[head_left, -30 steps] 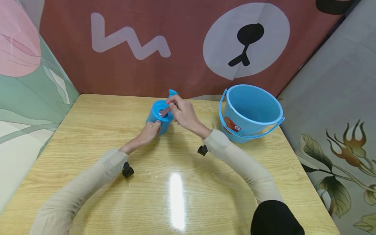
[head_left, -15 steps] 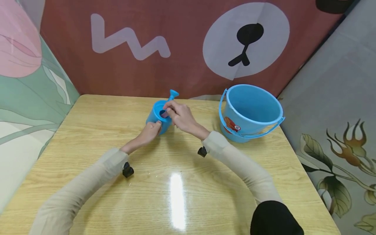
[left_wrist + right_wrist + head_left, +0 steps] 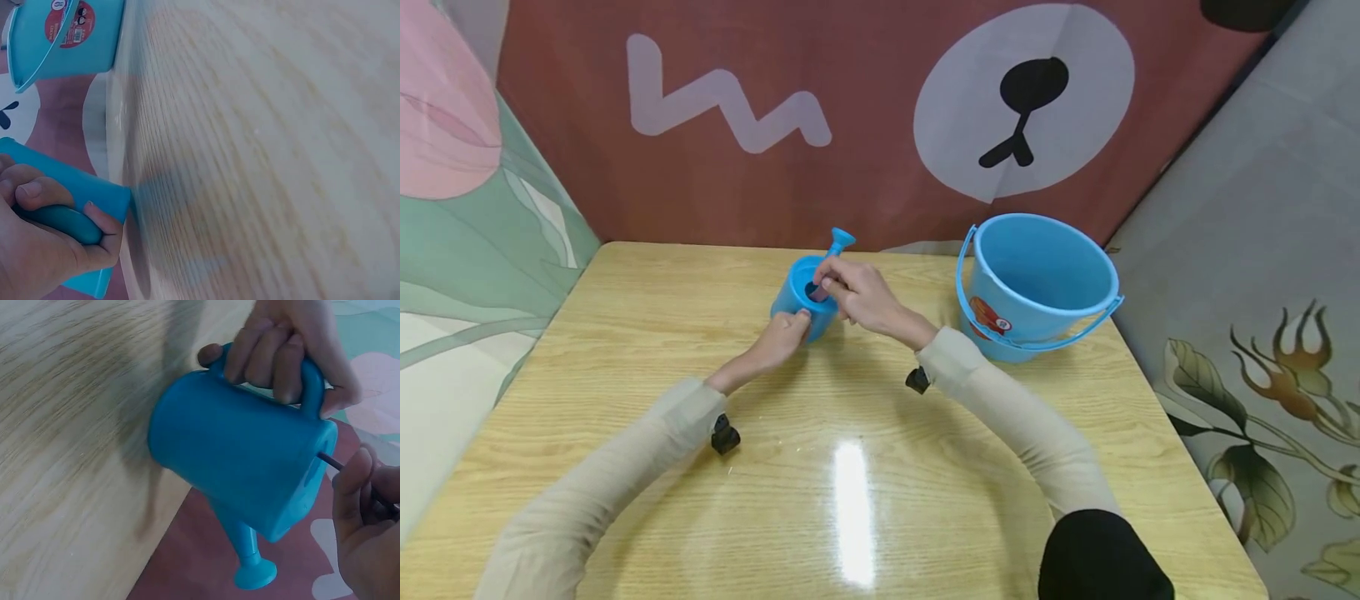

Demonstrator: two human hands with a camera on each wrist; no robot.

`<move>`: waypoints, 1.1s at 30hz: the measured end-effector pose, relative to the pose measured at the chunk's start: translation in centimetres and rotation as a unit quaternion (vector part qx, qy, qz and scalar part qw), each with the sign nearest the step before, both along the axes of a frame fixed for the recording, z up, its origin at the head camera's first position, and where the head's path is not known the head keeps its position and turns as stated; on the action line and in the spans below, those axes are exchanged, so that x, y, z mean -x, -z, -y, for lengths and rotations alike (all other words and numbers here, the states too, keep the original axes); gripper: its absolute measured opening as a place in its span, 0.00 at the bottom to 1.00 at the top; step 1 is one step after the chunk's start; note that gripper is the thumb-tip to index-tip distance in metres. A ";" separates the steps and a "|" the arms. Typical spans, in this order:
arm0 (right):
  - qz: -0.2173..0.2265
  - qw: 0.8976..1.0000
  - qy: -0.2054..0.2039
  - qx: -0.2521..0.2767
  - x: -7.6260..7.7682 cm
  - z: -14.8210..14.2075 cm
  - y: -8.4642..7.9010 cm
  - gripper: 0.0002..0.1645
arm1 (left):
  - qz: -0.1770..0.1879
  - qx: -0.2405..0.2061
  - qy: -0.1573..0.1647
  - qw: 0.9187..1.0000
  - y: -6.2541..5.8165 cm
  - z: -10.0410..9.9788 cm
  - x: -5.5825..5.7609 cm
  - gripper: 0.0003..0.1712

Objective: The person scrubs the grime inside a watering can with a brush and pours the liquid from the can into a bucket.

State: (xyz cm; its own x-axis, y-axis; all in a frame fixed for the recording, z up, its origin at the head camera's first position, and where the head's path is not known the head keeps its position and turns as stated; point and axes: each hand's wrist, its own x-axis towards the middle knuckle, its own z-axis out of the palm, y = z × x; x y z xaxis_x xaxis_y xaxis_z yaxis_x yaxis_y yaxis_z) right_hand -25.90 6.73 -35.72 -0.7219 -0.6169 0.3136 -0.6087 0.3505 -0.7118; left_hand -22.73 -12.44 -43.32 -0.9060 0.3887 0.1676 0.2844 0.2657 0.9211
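Note:
A blue watering can with a flared spout stands on the far part of the table. My left hand grips its loop handle, fingers wrapped through it. At the can's top opening, my right hand pinches a slim mauve tool between thumb and fingers. The tool's lower end is inside the can and hidden from view. Its shaft looks thin and dark in the right wrist view.
A larger light-blue bucket with a red sticker and a lowered bail handle stands at the back right. Behind the wooden table hangs a brown cloth with a bear face. Patterned cloths flank both sides.
The tool's pale, toothed end, visible over the opening a second ago, has gone down into the can. My right hand has moved slightly left and down; my left hand keeps its grip.

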 end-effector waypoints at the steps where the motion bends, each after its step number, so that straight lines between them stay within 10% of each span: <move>1: -0.002 1.000 -0.002 -0.003 0.0 -0.1 0.0 0.10 | 0.002 0.001 0.003 1.000 -0.4 -0.1 -0.2 0.29; 19: -0.030 0.999 -0.017 -0.005 0.3 -0.4 0.0 0.11 | -0.014 0.013 -0.014 1.000 0.6 -0.2 0.3 0.29; 27: -0.065 0.997 -0.012 0.029 0.2 -0.9 -1.4 0.10 | 0.003 0.018 0.000 1.000 -3.1 -0.4 -1.8 0.27; 33: -0.050 0.998 -0.035 -0.016 0.5 -0.5 -0.3 0.10 | 0.007 0.026 -0.002 1.000 -3.4 -0.5 -2.0 0.27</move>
State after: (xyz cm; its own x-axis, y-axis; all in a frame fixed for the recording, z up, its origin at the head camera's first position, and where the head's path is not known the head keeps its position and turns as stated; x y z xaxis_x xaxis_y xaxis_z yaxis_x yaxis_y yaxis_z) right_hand -26.38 7.19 -35.43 -0.6432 -0.6747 0.3620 -0.6999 0.3263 -0.6354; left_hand -20.75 -11.91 -39.90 -0.9095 0.3932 0.1350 0.2710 0.3144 0.9098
